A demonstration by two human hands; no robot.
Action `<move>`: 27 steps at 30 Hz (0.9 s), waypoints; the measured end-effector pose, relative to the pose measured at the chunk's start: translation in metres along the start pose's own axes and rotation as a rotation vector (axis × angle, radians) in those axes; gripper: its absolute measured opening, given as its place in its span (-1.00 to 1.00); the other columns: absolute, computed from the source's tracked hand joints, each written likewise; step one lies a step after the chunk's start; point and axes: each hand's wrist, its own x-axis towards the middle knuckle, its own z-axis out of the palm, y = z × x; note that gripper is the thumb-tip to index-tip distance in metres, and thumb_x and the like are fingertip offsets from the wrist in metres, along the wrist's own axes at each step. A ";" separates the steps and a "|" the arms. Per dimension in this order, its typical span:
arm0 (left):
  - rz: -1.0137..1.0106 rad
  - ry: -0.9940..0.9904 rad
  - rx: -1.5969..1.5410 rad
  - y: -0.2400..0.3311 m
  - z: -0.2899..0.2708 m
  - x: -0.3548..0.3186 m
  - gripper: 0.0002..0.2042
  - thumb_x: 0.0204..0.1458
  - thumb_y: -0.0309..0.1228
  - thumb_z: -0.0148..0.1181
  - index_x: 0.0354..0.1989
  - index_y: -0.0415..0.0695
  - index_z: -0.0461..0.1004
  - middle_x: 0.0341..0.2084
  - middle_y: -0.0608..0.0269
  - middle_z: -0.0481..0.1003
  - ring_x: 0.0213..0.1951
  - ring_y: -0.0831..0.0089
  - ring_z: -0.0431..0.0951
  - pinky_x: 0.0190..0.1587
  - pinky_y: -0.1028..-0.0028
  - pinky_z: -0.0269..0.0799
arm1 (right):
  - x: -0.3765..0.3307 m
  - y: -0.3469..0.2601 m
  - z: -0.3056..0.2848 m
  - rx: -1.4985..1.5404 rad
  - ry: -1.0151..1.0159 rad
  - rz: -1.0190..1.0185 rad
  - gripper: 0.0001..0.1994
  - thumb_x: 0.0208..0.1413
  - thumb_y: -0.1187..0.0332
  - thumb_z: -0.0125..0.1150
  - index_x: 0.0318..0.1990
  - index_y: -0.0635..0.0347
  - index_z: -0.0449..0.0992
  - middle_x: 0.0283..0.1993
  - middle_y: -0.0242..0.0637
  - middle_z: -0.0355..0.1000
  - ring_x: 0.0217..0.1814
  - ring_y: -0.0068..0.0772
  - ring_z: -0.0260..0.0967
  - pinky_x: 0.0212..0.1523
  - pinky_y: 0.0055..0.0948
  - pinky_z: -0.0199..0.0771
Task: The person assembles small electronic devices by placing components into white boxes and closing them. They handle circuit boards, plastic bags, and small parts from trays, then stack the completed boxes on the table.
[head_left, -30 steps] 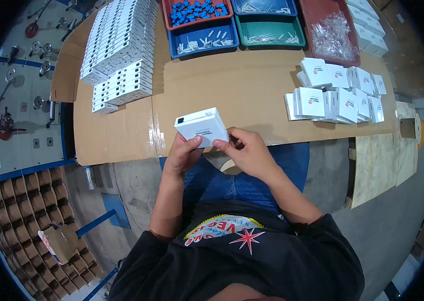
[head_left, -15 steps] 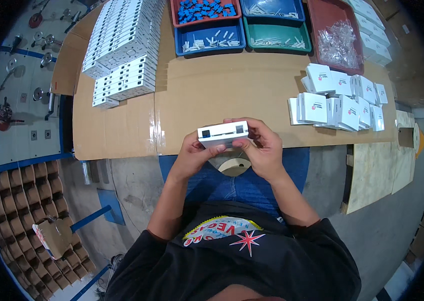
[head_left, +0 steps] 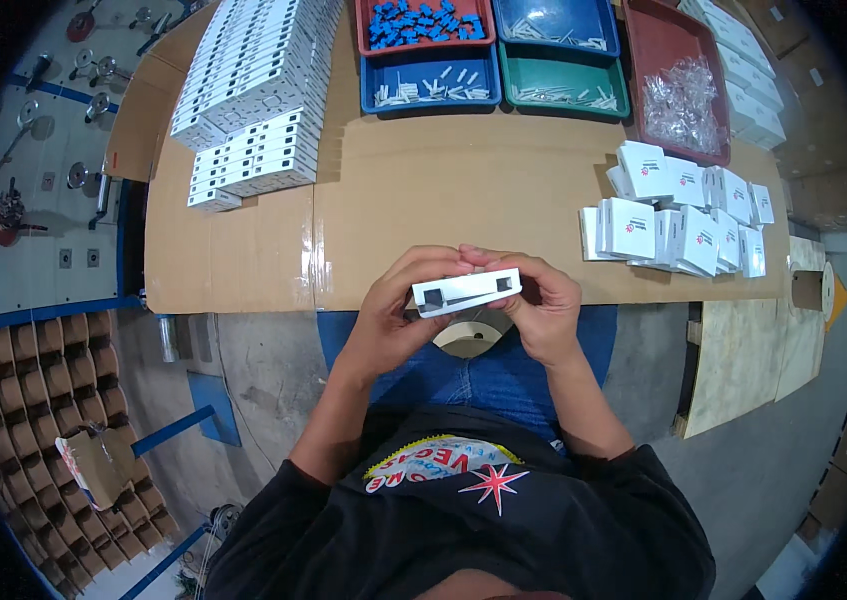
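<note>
- Held item: the white plastic housing (head_left: 468,290) is off the desk (head_left: 443,200), in the air at its near, six-o'clock edge, between both hands.
- Attitude: one narrow side faces the wearer, showing a dark square opening (head_left: 433,298) toward nine o'clock, another toward three, and a slanting dark gap between. It tilts, its three-o'clock end higher. The pose appears chosen to keep that side in sight.
- The left hand (head_left: 393,308) is partly closed on the nine-o'clock end: fingers curled over the far face, thumb beneath the near side.
- The right hand (head_left: 548,305) is likewise partly closed on the three-o'clock end, thumb at the near corner. Fingertips of both hands nearly meet at twelve. The two-ended grip probably steadies the piece while leaving the openings uncovered; finger pressure cannot be told.
- Ten to eleven o'clock from the housing: stacked white housings (head_left: 253,90), in tight rows, presumably to save room.
- Twelve to one: a red tray (head_left: 428,47) of blue parts, a blue tray (head_left: 430,108) and a green tray (head_left: 568,112) of small pale pieces; the separation likely prevents mixing.
- Between one and two: a maroon tray (head_left: 658,45) containing clear plastic bags (head_left: 683,100).
- Two o'clock: printed white units (head_left: 633,229), leaning in loose rows, apparently grouped apart from the stack.
</note>
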 end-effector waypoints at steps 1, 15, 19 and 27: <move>-0.031 0.061 -0.071 0.002 0.004 -0.002 -0.56 0.00 -0.68 0.38 0.10 -0.24 0.52 0.14 0.10 0.49 0.18 0.30 0.51 0.25 0.34 0.42 | 0.001 -0.001 0.000 -0.002 -0.015 -0.028 -0.70 0.14 0.61 0.33 0.04 0.41 0.54 0.12 0.04 0.56 0.25 -0.05 0.50 0.32 -0.16 0.46; 0.033 0.198 -0.273 -0.013 0.014 -0.011 -0.59 -0.03 -0.61 0.44 0.04 -0.24 0.54 0.01 0.03 0.58 0.12 0.25 0.56 0.19 0.32 0.46 | 0.004 -0.004 0.001 -0.051 -0.038 -0.107 -0.73 0.14 0.57 0.34 0.00 0.38 0.56 0.04 0.01 0.60 0.21 -0.02 0.53 0.27 -0.12 0.50; 0.026 0.186 -0.274 -0.013 0.012 -0.011 -0.61 -0.01 -0.61 0.42 0.04 -0.24 0.53 0.02 0.02 0.57 0.12 0.25 0.55 0.19 0.32 0.47 | 0.006 -0.005 0.002 -0.040 -0.047 -0.103 -0.72 0.13 0.56 0.36 0.00 0.37 0.55 0.04 0.01 0.60 0.21 -0.02 0.53 0.27 -0.12 0.50; 0.046 0.185 -0.256 -0.013 0.011 -0.008 -0.66 0.06 -0.56 0.39 0.03 -0.24 0.53 0.02 0.02 0.57 0.12 0.24 0.55 0.20 0.31 0.46 | 0.003 -0.009 0.002 -0.049 -0.034 -0.016 -0.65 0.09 0.57 0.40 0.05 0.35 0.52 0.09 0.01 0.57 0.24 -0.09 0.51 0.29 -0.16 0.48</move>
